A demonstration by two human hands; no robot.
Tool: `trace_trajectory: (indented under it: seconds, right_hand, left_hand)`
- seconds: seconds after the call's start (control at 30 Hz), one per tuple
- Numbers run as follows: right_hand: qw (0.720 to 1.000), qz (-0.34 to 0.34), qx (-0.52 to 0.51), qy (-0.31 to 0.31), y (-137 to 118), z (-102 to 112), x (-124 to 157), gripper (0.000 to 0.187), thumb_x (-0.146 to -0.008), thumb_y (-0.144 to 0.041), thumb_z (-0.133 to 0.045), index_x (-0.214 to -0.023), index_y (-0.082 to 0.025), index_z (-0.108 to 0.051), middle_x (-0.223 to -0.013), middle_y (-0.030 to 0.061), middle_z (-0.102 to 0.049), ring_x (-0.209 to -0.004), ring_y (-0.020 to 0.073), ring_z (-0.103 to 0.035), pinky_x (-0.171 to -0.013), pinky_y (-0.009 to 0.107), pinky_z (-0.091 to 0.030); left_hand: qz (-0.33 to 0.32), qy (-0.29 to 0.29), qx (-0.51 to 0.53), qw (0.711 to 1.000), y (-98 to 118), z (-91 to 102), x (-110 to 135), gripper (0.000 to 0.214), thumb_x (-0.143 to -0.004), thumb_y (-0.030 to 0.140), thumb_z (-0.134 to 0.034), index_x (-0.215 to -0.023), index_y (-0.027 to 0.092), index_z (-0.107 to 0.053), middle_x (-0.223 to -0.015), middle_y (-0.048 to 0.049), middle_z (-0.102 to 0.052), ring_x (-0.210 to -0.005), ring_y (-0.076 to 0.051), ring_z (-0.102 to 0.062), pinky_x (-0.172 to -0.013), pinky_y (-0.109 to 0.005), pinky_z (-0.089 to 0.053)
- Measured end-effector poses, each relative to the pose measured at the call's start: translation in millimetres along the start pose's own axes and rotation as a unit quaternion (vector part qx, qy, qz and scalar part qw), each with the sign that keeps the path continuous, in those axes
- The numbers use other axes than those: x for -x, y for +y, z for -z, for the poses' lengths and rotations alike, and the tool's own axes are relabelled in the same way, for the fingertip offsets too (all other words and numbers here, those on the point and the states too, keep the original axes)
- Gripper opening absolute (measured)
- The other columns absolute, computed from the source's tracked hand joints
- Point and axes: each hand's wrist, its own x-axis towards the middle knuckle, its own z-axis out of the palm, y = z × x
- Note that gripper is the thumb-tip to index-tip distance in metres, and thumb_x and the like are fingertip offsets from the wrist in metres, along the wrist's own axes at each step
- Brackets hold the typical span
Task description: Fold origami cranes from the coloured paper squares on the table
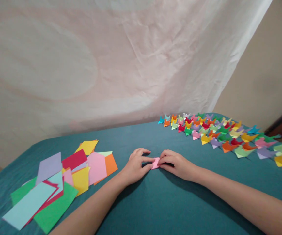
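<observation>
A small folded pink paper (155,163) lies on the teal table (155,202) in front of me. My left hand (135,164) presses on its left side with curled fingers. My right hand (175,163) pinches its right side, fingers pressed together on the paper. Most of the paper is hidden under my fingers. Both forearms stretch in from the bottom edge.
A loose pile of coloured paper sheets (57,182) lies at the left. Several rows of folded paper figures (219,132) in many colours stand at the right rear, reaching the table's right edge. A pale cloth (106,65) hangs behind the table.
</observation>
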Motion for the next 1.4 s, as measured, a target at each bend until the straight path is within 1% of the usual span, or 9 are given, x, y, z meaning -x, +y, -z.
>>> trace_trajectory:
  seconds: [0.17, 0.33, 0.4, 0.53, 0.77, 0.93, 1.13, 1.2, 1.4]
  right_hand:
    - [0.997, -0.026, -0.067, -0.031, 1, 7, -5, 0.017, -0.089, -0.022, -0.052, -0.096, -0.021, -0.067, -0.090, 0.0041, -0.059, -0.084, 0.0144, -0.057, -0.078, 0.027, -0.046]
    - [0.989, -0.078, -0.109, -0.062, 3, 11, -15, 0.014, -0.087, -0.023, -0.055, -0.084, -0.018, -0.068, -0.085, 0.0030, -0.059, -0.073, 0.0125, -0.058, -0.069, 0.024, -0.046]
    - [0.988, -0.089, -0.110, -0.059, 4, 11, -18, 0.015, -0.086, -0.024, -0.055, -0.080, -0.017, -0.066, -0.084, 0.0033, -0.058, -0.072, 0.0126, -0.057, -0.068, 0.024, -0.046]
    - [0.988, -0.100, -0.108, -0.034, 4, 5, -19, 0.015, -0.086, -0.024, -0.055, -0.077, -0.017, -0.064, -0.084, 0.0035, -0.058, -0.074, 0.0130, -0.057, -0.069, 0.025, -0.046]
    - [0.990, -0.111, -0.092, -0.002, 3, -2, -15, 0.013, -0.083, -0.019, -0.055, -0.071, -0.017, -0.060, -0.084, 0.0034, -0.058, -0.076, 0.0132, -0.057, -0.070, 0.025, -0.046]
    - [0.990, -0.117, -0.084, 0.003, 2, -4, -15, 0.013, -0.082, -0.016, -0.055, -0.069, -0.017, -0.059, -0.082, 0.0031, -0.058, -0.075, 0.0133, -0.057, -0.070, 0.025, -0.046]
    - [0.989, -0.123, -0.084, 0.003, 1, -2, -17, 0.013, -0.081, -0.017, -0.056, -0.069, -0.017, -0.058, -0.081, 0.0032, -0.058, -0.074, 0.0137, -0.056, -0.070, 0.026, -0.046]
    - [0.988, -0.125, -0.086, 0.003, 0, -2, -17, 0.014, -0.081, -0.017, -0.056, -0.068, -0.017, -0.058, -0.081, 0.0033, -0.058, -0.074, 0.0139, -0.056, -0.070, 0.026, -0.045]
    - [0.987, -0.129, -0.091, 0.005, 1, -3, -18, 0.012, -0.080, -0.016, -0.056, -0.068, -0.017, -0.058, -0.080, 0.0029, -0.057, -0.074, 0.0138, -0.055, -0.068, 0.025, -0.044]
  left_hand:
    - [0.021, -0.020, -0.005, 1.000, 0, 1.8, 0, 0.026, -0.081, 0.027, -0.060, -0.106, 0.034, -0.066, -0.123, -0.0044, -0.054, -0.118, -0.025, -0.043, -0.099, -0.047, -0.034]
    - [0.045, -0.029, -0.006, 0.999, -2, 0.9, 0, 0.027, -0.080, 0.030, -0.062, -0.106, 0.036, -0.065, -0.128, -0.0050, -0.050, -0.122, -0.027, -0.040, -0.100, -0.052, -0.031]
    - [0.044, -0.026, -0.006, 0.999, -2, 0.7, 1, 0.025, -0.080, 0.031, -0.062, -0.105, 0.036, -0.066, -0.129, -0.0057, -0.050, -0.121, -0.027, -0.040, -0.099, -0.052, -0.031]
    - [0.043, -0.021, -0.004, 0.999, -2, 0.3, 1, 0.025, -0.080, 0.032, -0.062, -0.104, 0.036, -0.066, -0.128, -0.0057, -0.050, -0.120, -0.027, -0.041, -0.099, -0.051, -0.032]
    - [0.042, -0.017, -0.012, 0.999, -2, -0.5, 0, 0.025, -0.080, 0.031, -0.062, -0.104, 0.036, -0.066, -0.128, -0.0054, -0.052, -0.120, -0.027, -0.042, -0.099, -0.051, -0.033]
    - [0.058, -0.024, -0.003, 0.998, 1, 0.8, 1, 0.022, -0.084, 0.035, -0.056, -0.103, 0.037, -0.067, -0.129, -0.0043, -0.051, -0.121, -0.026, -0.043, -0.099, -0.050, -0.033]
    - [0.065, 0.019, 0.013, 0.998, 2, -6.6, 1, 0.027, -0.084, 0.050, -0.052, -0.099, 0.035, -0.069, -0.124, -0.0041, -0.054, -0.120, -0.025, -0.043, -0.099, -0.048, -0.033]
    - [0.066, 0.024, 0.017, 0.997, 3, -8.5, 1, 0.028, -0.084, 0.051, -0.051, -0.098, 0.034, -0.069, -0.124, -0.0043, -0.054, -0.119, -0.025, -0.044, -0.099, -0.047, -0.033]
    - [0.080, 0.011, 0.029, 0.996, 4, -6.6, 1, 0.029, -0.083, 0.052, -0.052, -0.099, 0.035, -0.069, -0.125, -0.0032, -0.054, -0.119, -0.025, -0.043, -0.100, -0.045, -0.031]
